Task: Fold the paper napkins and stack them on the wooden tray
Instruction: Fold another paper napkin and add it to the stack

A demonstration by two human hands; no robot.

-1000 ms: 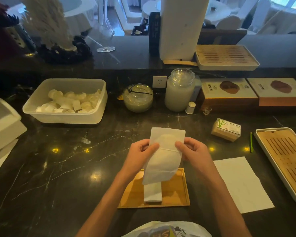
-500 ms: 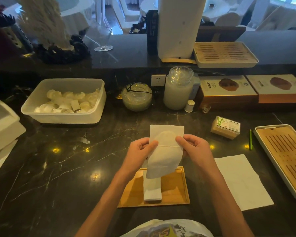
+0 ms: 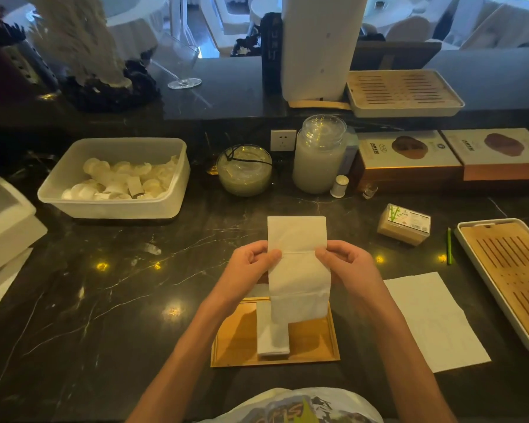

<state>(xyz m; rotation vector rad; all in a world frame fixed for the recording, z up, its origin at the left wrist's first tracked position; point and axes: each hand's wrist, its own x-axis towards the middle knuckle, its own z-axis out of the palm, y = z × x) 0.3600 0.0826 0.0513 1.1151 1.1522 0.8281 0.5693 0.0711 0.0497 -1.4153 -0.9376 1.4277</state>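
A white paper napkin (image 3: 298,270), folded into a long strip, hangs upright above the wooden tray (image 3: 312,340). My left hand (image 3: 251,267) pinches its left edge and my right hand (image 3: 347,264) pinches its right edge, at the crease in the middle. On the tray lies a narrow stack of folded napkins (image 3: 272,334), partly hidden by the held strip. An unfolded napkin (image 3: 431,319) lies flat on the dark marble counter to the right of the tray.
A slatted tea tray (image 3: 513,279) sits at the right edge, a small toothpick box (image 3: 405,224) and a green pencil (image 3: 449,245) before it. Behind stand a plastic tub (image 3: 116,206), a glass bowl (image 3: 245,170), a jar (image 3: 319,154) and boxes (image 3: 409,157).
The napkin, bulging and slanted a second ago, now hangs straighter and flatter between my hands. Both hands stay at its edges over the tray.
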